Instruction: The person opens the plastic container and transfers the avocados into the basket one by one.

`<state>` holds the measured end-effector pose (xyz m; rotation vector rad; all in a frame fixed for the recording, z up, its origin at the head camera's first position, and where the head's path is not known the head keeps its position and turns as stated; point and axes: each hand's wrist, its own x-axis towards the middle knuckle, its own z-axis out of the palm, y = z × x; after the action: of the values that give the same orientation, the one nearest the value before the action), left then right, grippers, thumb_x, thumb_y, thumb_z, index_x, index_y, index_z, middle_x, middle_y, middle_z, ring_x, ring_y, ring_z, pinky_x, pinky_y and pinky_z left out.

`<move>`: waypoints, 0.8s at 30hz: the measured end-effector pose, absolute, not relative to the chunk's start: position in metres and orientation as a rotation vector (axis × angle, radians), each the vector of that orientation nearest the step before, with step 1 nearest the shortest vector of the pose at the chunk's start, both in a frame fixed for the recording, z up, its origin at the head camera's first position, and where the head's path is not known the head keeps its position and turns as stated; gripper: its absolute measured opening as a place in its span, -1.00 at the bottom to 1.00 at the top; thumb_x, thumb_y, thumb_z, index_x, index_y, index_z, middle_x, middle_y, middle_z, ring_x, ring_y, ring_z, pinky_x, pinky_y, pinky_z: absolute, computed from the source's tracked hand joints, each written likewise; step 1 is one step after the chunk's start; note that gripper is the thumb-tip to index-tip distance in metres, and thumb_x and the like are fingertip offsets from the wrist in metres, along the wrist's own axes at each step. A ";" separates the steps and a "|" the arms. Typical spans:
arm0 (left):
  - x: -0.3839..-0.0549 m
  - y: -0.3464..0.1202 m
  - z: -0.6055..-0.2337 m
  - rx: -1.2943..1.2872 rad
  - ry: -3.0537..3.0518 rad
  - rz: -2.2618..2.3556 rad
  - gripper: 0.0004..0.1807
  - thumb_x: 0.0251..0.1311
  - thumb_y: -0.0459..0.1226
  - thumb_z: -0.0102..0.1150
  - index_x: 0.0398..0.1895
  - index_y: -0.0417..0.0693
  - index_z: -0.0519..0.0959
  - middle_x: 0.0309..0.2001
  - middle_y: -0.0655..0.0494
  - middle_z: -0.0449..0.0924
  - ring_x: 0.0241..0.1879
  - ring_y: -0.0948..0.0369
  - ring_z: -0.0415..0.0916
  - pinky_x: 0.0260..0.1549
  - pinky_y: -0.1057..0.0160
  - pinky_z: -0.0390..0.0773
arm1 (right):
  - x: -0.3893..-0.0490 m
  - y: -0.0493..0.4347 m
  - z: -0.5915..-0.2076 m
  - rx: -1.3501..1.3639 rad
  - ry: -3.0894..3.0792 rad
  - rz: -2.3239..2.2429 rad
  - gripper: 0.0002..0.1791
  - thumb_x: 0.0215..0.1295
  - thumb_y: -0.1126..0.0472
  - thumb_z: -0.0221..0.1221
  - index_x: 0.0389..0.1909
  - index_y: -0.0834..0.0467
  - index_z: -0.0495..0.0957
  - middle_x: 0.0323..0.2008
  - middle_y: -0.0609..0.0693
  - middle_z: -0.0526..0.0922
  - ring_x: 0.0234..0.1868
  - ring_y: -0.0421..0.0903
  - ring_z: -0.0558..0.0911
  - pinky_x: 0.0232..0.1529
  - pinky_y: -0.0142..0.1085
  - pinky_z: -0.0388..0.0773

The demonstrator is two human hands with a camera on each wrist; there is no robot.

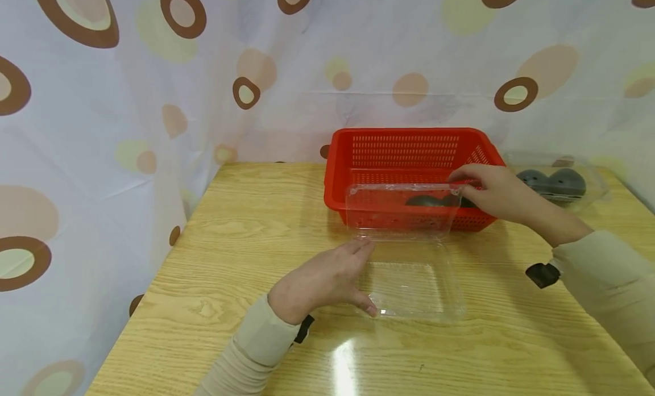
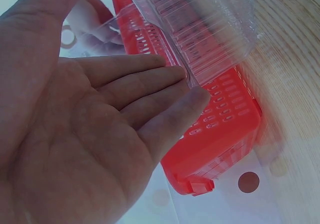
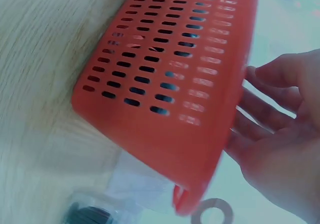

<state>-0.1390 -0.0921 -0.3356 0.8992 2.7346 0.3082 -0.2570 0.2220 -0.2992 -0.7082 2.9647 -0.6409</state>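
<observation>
A clear plastic box (image 1: 404,288) lies on the table with its hinged lid (image 1: 399,211) raised in front of the red basket (image 1: 338,174). My left hand (image 1: 327,276) rests along the box's left side, thumb at the front corner. Its fingers are straight in the left wrist view, fingertips right at the edge of the clear plastic (image 2: 210,39). With thumb and fingers, my right hand (image 1: 493,194) pinches the lid's upper right corner. Dark rounded objects (image 1: 425,200) sit in the basket, seen through the lid.
To the basket's right stands another clear box (image 1: 596,186) holding dark rounded objects (image 1: 565,183). A patterned cloth (image 1: 297,112) hangs behind the wooden table (image 1: 240,225) and along its left side.
</observation>
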 end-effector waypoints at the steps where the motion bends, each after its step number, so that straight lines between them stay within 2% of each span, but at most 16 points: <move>1: -0.139 -0.092 -0.336 0.903 2.735 0.307 0.22 -0.13 0.24 0.43 0.52 -0.18 0.11 0.53 -0.05 0.14 0.53 0.10 0.11 0.46 0.21 0.22 | -0.254 0.224 -0.298 -0.710 2.977 -0.633 -0.69 0.45 0.24 0.07 0.14 0.17 0.55 0.02 0.16 0.64 -0.25 -0.01 0.50 -0.26 -0.14 0.46; 5: -0.139 -0.093 -0.336 0.915 2.733 0.306 0.23 -0.13 0.24 0.43 0.53 -0.19 0.09 0.53 -0.07 0.13 0.53 0.10 0.09 0.47 0.20 0.20 | -0.241 0.231 -0.292 -0.730 3.029 -0.615 -0.67 0.44 0.28 0.03 0.15 0.18 0.54 0.08 0.18 0.61 -0.26 -0.02 0.48 -0.31 -0.18 0.42; 9: -0.139 -0.093 -0.336 0.913 2.730 0.310 0.23 -0.13 0.23 0.43 0.53 -0.18 0.09 0.54 -0.08 0.12 0.54 0.09 0.08 0.46 0.20 0.22 | -0.229 0.235 -0.289 -0.818 3.093 -0.601 -0.69 0.38 0.33 0.09 0.11 0.22 0.56 0.08 0.19 0.63 -0.06 0.08 0.59 -0.13 -0.03 0.55; 12: -0.139 -0.093 -0.336 0.914 2.734 0.308 0.22 -0.13 0.23 0.43 0.52 -0.19 0.10 0.54 -0.09 0.12 0.54 0.09 0.07 0.46 0.20 0.22 | -0.221 0.237 -0.286 -0.863 3.121 -0.600 -0.69 0.35 0.36 0.12 0.08 0.24 0.56 0.06 0.20 0.64 0.03 0.17 0.60 -0.02 0.12 0.54; 16: -0.138 -0.093 -0.336 0.923 2.740 0.296 0.23 -0.13 0.23 0.43 0.53 -0.20 0.09 0.53 -0.10 0.12 0.54 0.08 0.07 0.47 0.20 0.20 | -0.207 0.238 -0.283 -0.830 3.138 -0.595 -0.68 0.36 0.34 0.13 0.11 0.21 0.55 0.10 0.21 0.60 0.08 0.21 0.56 -0.02 0.16 0.52; 20: -0.138 -0.093 -0.336 0.919 2.741 0.292 0.24 -0.13 0.23 0.44 0.53 -0.21 0.08 0.54 -0.11 0.12 0.54 0.08 0.07 0.47 0.20 0.19 | -0.192 0.239 -0.286 -0.819 3.177 -0.604 -0.68 0.35 0.33 0.16 0.11 0.17 0.56 0.10 0.16 0.59 0.02 0.16 0.58 -0.13 0.05 0.56; 24: -0.137 -0.093 -0.336 0.928 2.744 0.298 0.23 -0.13 0.22 0.44 0.52 -0.21 0.09 0.53 -0.11 0.13 0.53 0.07 0.08 0.46 0.19 0.21 | -0.180 0.238 -0.292 -0.874 3.231 -0.630 -0.68 0.28 0.34 0.25 0.06 0.12 0.59 0.04 0.04 0.63 -0.03 0.05 0.61 -0.24 -0.18 0.58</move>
<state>-0.1370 -0.0932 -0.3358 0.9276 2.7438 0.2978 -0.1797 0.2377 -0.2923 -0.8737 3.2309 -0.6301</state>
